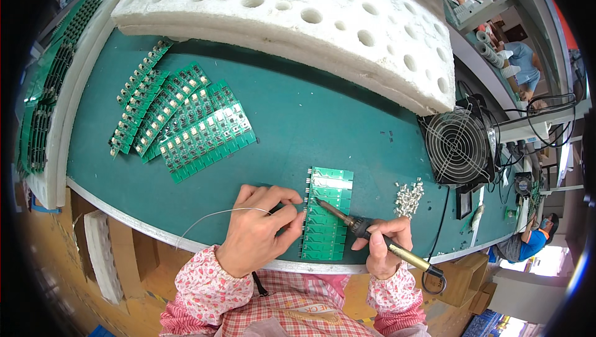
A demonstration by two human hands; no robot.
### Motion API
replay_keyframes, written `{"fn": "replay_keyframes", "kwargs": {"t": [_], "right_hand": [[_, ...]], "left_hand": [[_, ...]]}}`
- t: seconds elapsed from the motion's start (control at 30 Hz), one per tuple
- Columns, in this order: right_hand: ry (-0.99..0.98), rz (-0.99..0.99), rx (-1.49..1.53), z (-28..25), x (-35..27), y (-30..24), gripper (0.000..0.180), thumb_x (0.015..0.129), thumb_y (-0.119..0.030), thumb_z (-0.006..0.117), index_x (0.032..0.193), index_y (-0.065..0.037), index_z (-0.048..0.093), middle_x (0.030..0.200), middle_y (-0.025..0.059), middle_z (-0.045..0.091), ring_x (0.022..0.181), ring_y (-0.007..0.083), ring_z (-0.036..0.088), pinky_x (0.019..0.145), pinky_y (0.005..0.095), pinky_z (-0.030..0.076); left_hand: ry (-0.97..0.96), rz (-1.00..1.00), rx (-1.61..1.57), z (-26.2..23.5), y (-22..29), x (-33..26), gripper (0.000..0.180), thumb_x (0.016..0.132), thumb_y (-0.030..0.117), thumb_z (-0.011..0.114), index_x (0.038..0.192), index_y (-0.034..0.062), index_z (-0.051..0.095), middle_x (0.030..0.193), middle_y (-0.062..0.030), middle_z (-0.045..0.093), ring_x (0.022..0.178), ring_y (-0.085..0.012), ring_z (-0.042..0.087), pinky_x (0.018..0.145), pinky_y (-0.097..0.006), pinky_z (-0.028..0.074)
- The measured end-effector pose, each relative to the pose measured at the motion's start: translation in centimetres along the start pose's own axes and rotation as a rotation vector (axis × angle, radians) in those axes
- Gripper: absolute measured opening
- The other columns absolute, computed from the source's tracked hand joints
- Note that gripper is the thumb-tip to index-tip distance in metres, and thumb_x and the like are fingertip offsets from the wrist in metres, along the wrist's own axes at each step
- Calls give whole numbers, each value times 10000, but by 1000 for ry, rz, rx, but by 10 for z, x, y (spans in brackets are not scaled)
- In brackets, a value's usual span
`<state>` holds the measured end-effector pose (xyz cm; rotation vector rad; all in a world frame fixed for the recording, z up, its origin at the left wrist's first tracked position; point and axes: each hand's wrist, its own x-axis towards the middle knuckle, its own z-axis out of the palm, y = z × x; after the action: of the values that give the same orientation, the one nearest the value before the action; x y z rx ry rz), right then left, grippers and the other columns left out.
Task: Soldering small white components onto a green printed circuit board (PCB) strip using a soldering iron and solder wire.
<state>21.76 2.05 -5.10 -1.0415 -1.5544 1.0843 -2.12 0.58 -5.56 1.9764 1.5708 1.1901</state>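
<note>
One soldering iron (358,226) I am gripping in right hand (383,247), slanting it over green circuit-board panel (324,224); left hand (257,231) holding thin solder wire (217,213) beside panel's left edge.

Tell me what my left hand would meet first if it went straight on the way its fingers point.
Your left hand would probably meet the left edge of the green circuit board first. It looks very close, though this single view leaves depth unclear.
</note>
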Motion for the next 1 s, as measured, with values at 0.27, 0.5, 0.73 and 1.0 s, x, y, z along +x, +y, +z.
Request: {"fn": "replay_keyframes", "kwargs": {"t": [0.27,0.5,0.73,1.0], "right_hand": [[-37,14,-58,-2,-2,4,143,915,-59,666,965,-10,542,657,107,699,557,142,693,544,240,520],[-29,17,-31,-1,-2,4,146,911,-53,666,967,-10,540,652,99,695,556,137,692,540,241,523],[0,-37,-107,-3,-3,-1,174,945,-113,649,963,3,521,676,115,680,553,151,680,519,258,534],[37,28,18,-3,-7,-2,189,944,-113,654,982,12,517,730,139,671,558,159,678,511,270,541]], "left_hand": [[-7,3,33,2,0,1,195,752,31,770,675,58,593,965,-20,696,730,-187,601,736,-359,408],[-3,4,39,2,0,1,202,754,31,770,674,54,585,962,-23,693,734,-191,599,732,-362,411],[10,-5,21,1,-1,0,195,758,22,759,674,50,585,965,-29,694,736,-194,599,738,-360,416],[-9,15,0,-1,-1,-2,209,746,35,757,649,62,574,963,-29,700,746,-200,602,747,-365,414]]}}
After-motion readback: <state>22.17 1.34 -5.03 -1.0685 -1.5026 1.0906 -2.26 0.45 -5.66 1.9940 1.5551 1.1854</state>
